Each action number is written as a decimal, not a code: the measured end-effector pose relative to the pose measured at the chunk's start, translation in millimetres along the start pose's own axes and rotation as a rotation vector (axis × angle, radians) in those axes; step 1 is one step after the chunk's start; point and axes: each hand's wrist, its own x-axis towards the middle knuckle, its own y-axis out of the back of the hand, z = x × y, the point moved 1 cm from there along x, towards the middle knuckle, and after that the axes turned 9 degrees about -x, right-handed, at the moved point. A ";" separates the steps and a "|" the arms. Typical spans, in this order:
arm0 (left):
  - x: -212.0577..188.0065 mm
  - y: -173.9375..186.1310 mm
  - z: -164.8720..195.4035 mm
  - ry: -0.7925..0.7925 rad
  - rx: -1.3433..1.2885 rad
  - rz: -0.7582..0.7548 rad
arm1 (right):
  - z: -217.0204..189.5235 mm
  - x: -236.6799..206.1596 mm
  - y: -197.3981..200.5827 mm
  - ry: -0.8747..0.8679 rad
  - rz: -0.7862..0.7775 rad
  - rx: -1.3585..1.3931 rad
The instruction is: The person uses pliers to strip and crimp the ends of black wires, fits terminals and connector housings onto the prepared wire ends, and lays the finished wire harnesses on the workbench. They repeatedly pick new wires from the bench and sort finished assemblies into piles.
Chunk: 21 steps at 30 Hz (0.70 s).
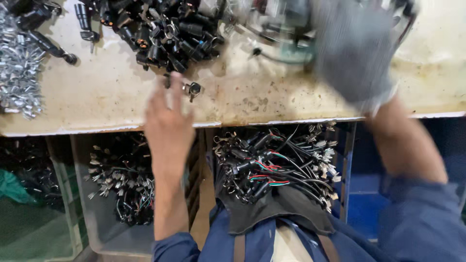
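Note:
My bare left hand reaches over the front edge of the worn cream worktable, fingers apart and holding nothing. Its fingertips are close to a small black connector lying alone on the table. A heap of black plastic connectors lies just beyond. My right hand, in a grey glove, is blurred at the table's far right, over a teal part with wires. Whether it grips anything is hidden by the blur. A bundle of black wire harnesses rests on a dark cloth on my lap.
Several shiny metal clips are piled at the table's left end. Under the table edge stand a grey bin with wire harnesses, a green bin to its left and a blue crate to the right.

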 end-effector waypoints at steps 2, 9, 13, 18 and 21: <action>10.5 -17.7 -21.8 0.003 0.022 -0.017 | -40.8 -33.8 11.1 0.061 -0.033 0.031; 19.7 -59.9 -34.3 0.038 -0.261 0.015 | -71.5 -28.1 -27.9 -0.128 0.186 0.285; 6.0 -54.5 -32.3 0.030 -0.398 0.090 | -59.0 -12.7 -23.2 -0.188 0.054 0.192; -18.2 -57.0 -29.6 0.023 -0.414 0.206 | -96.7 -44.9 -27.5 -0.118 -0.088 0.237; -24.8 -61.9 -30.1 0.173 -0.568 0.152 | -90.0 -48.3 -22.2 -0.132 -0.184 0.230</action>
